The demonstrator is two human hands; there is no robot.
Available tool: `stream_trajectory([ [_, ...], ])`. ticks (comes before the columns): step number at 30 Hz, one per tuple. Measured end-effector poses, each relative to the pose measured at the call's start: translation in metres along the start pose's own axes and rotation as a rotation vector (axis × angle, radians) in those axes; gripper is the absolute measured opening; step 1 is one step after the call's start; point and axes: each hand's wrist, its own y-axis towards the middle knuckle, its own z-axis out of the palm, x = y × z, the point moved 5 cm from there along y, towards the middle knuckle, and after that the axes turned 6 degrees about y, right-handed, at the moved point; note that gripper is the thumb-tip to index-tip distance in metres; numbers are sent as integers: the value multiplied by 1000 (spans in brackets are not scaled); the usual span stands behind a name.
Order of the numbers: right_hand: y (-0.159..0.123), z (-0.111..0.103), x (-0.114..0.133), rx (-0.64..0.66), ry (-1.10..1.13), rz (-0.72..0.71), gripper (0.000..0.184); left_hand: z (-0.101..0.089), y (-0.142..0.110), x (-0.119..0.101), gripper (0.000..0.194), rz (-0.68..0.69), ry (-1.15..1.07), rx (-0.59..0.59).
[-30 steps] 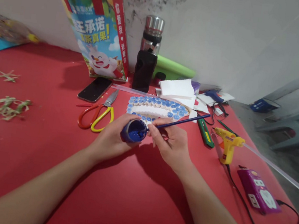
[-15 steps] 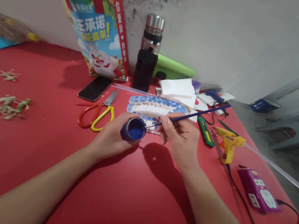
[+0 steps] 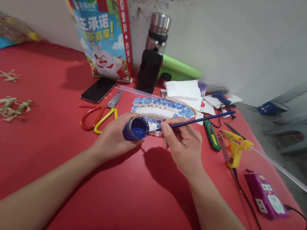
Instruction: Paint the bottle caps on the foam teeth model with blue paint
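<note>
My left hand (image 3: 114,138) is wrapped round a small pot of blue paint (image 3: 136,129), tilted with its open mouth towards me. My right hand (image 3: 184,142) pinches a thin blue-handled paintbrush (image 3: 198,120); its tip rests at the pot's rim. Just behind both hands lies a white craft piece (image 3: 160,111) covered in small round pieces, many painted blue.
On the red table (image 3: 50,146): red-and-yellow scissors (image 3: 100,114), a black phone (image 3: 98,89), a printed bag (image 3: 102,34), a steel flask (image 3: 153,51), white paper (image 3: 183,90), a green cutter (image 3: 211,135), a yellow glue gun (image 3: 235,148), a purple power strip (image 3: 267,195), dried leaf bits (image 3: 10,107).
The brush tip was dipped inside the pot, was drawn out to its rim, and stays there. The pot has tilted a little. My view has shifted slightly.
</note>
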Motion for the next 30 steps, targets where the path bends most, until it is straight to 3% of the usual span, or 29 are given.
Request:
stream_trajectory([
  [15, 2, -14, -1, -102, 5, -66, 17, -2, 1, 5, 50, -34, 12, -36],
  [21, 7, -19, -6, -138, 17, -65, 14, -12, 7, 24, 57, -130, -24, -201],
  [25, 10, -19, -20, -99, -23, -16, 21, -22, 10, 32, 54, -220, -9, -272],
  [30, 9, -15, -30, -39, -67, 42, 24, -24, 11, 35, 52, -293, 19, -267],
])
